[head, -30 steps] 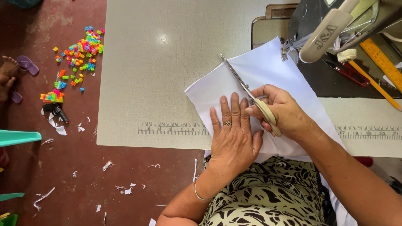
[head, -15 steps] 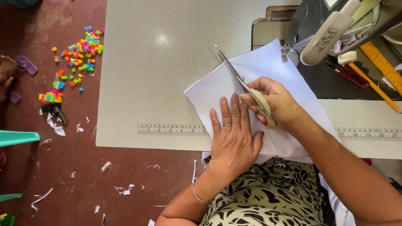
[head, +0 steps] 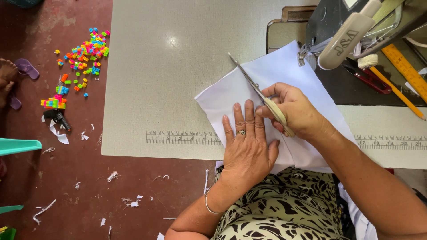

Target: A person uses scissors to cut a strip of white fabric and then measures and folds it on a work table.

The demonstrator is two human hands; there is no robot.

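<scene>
pale worktable: right hand fingers gripping scissors, blades up-left over white fabric

A: Item one, as I see it: cloth on table, scissors on cloth, left hand just left of right hand.

B: I log sewing machine right of cloth; toy bricks on floor, left of table.
</scene>
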